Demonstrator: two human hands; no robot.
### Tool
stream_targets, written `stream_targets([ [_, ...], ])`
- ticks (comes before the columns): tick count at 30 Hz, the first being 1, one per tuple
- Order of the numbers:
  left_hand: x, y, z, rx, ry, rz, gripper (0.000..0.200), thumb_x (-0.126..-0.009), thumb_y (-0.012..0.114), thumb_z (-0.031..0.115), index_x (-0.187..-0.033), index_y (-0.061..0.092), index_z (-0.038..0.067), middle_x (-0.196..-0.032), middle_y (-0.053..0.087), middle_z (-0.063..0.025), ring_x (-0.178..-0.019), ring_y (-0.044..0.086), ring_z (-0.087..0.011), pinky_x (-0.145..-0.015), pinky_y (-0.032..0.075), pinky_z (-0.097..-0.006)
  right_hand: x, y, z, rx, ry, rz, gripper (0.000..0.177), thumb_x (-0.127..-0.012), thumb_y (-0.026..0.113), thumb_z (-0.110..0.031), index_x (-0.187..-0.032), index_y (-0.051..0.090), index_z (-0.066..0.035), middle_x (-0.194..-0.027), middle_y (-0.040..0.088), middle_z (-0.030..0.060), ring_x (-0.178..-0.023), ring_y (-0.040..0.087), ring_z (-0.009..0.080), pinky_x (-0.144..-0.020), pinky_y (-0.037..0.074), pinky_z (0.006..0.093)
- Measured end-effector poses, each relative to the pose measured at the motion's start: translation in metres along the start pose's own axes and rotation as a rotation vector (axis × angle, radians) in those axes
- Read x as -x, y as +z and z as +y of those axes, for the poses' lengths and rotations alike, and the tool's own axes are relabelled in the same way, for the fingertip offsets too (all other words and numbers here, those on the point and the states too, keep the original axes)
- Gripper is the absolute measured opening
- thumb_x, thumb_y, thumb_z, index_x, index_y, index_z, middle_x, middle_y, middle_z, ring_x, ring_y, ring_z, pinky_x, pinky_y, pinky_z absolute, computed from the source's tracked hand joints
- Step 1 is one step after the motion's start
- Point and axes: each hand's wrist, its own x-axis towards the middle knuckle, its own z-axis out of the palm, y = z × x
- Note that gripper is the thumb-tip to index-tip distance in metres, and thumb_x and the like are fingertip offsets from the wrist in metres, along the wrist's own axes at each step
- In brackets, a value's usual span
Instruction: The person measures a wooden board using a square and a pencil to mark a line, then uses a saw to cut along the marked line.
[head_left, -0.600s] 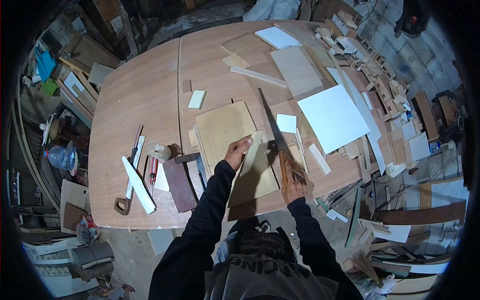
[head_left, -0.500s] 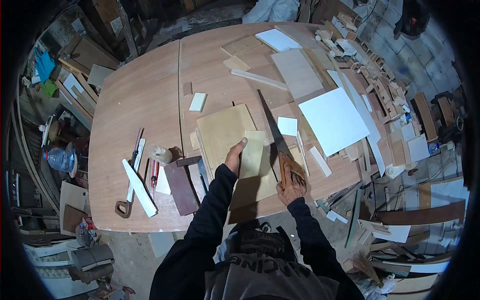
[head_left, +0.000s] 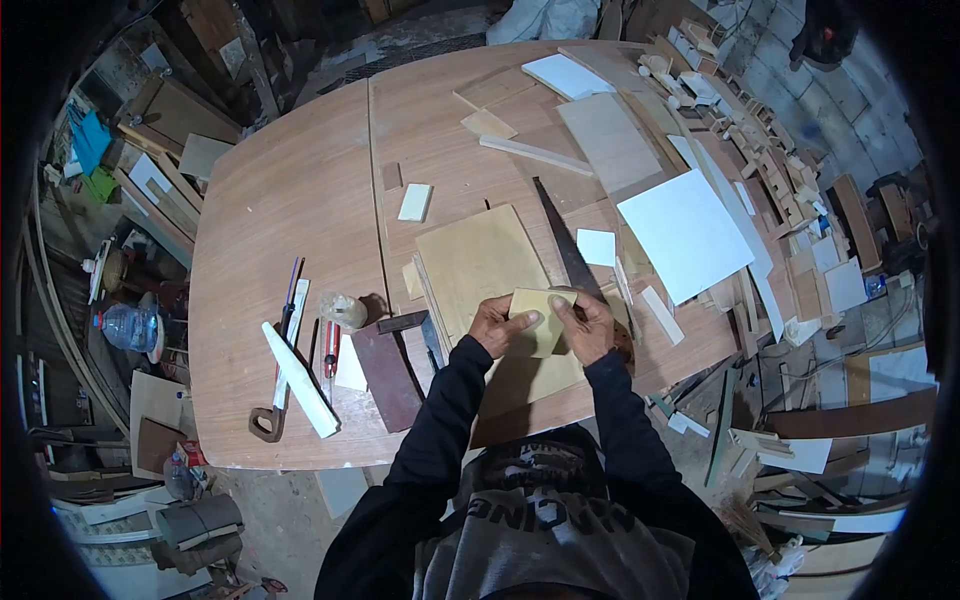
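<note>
A small thin wooden board is gripped between both of my hands above the table. My left hand pinches its left edge, thumb on the face toward me. My right hand holds the right edge in the same way. Below and beyond them lies a larger square plywood panel. The hand saw rests on the table just past my right hand, blade pointing away; its wooden handle is partly hidden behind that hand.
Left of the panel are a dark reddish-brown block, a square, a jar, a red utility knife, a white strip and another saw. A white board and wood offcuts cover the right side.
My right hand has let go of the saw, which now lies on the table, and has taken the board's right edge. The board has been lifted and tilted between both hands.
</note>
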Motion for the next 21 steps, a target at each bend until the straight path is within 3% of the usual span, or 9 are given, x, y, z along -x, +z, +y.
stream_targets([
  [3,0.005,-0.002,0.005,-0.037,0.001,0.02,0.021,-0.089,0.065,0.014,-0.106,0.067,0.001,-0.089,0.069,-0.0032,-0.08,0.062,-0.0084,-0.073,0.049,-0.0247,0.0,0.007,-0.005,0.069,-0.099,0.026,0.017,-0.088,0.067,-0.016,-0.094,0.068,0.0,-0.072,0.058,-0.0014,-0.063,0.051,0.0069,-0.06,0.043,0.0238],
  [7,0.008,0.009,0.002,-0.034,0.041,0.134,0.017,-0.091,0.063,0.016,-0.096,0.066,0.001,-0.083,0.065,-0.0004,-0.076,0.058,-0.0069,-0.07,0.046,-0.0232,0.006,0.008,-0.009,0.169,-0.157,-0.053,0.016,-0.088,0.067,-0.016,-0.091,0.067,0.0,-0.072,0.057,-0.0025,-0.063,0.048,0.0052,-0.056,0.039,0.0244],
  [9,0.01,0.019,0.0,-0.071,0.165,0.305,0.017,-0.091,0.063,0.018,-0.086,0.062,0.002,-0.071,0.056,0.0027,-0.067,0.048,-0.0051,-0.062,0.041,-0.0234,0.008,0.013,-0.023,0.106,-0.015,-0.031,0.021,-0.091,0.064,-0.02,-0.083,0.063,0.0,-0.067,0.05,-0.0034,-0.063,0.043,0.005,-0.056,0.037,0.0246],
  [13,0.002,0.023,-0.008,-0.15,0.274,0.38,0.02,-0.092,0.063,0.021,-0.084,0.06,0.003,-0.07,0.05,0.0044,-0.065,0.04,-0.0046,-0.058,0.036,-0.0234,0.004,0.018,-0.011,0.004,0.05,0.045,0.03,-0.095,0.058,-0.025,-0.078,0.059,0.0,-0.064,0.044,-0.0031,-0.063,0.039,0.006,-0.057,0.035,0.0244],
  [15,0.001,0.026,-0.007,-0.097,0.191,0.447,0.022,-0.092,0.062,0.023,-0.082,0.06,0.003,-0.069,0.049,0.0055,-0.064,0.038,-0.0045,-0.057,0.034,-0.0226,0.0,0.018,-0.017,0.227,-0.018,0.082,0.037,-0.098,0.051,-0.03,-0.076,0.054,-0.001,-0.064,0.042,-0.002,-0.063,0.036,0.0067,-0.058,0.035,0.0242],
  [19,-0.002,0.038,-0.002,-0.016,0.16,0.54,0.018,-0.092,0.061,0.019,-0.08,0.06,0.006,-0.072,0.052,0.0067,-0.064,0.041,-0.0029,-0.059,0.033,-0.0211,-0.003,0.019,0.004,0.207,-0.022,0.103,0.037,-0.099,0.049,-0.031,-0.08,0.055,0.0,-0.065,0.044,0.0006,-0.065,0.038,0.0086,-0.06,0.036,0.0264],
  [21,-0.004,0.033,-0.005,-0.126,0.087,0.617,0.023,-0.091,0.063,0.023,-0.078,0.059,0.005,-0.063,0.043,0.0071,-0.059,0.034,-0.0045,-0.054,0.029,-0.0234,0.0,0.019,0.017,0.082,0.03,0.086,0.034,-0.098,0.052,-0.03,-0.079,0.053,-0.001,-0.069,0.044,-0.0034,-0.068,0.039,0.0067,-0.059,0.036,0.0261],
])
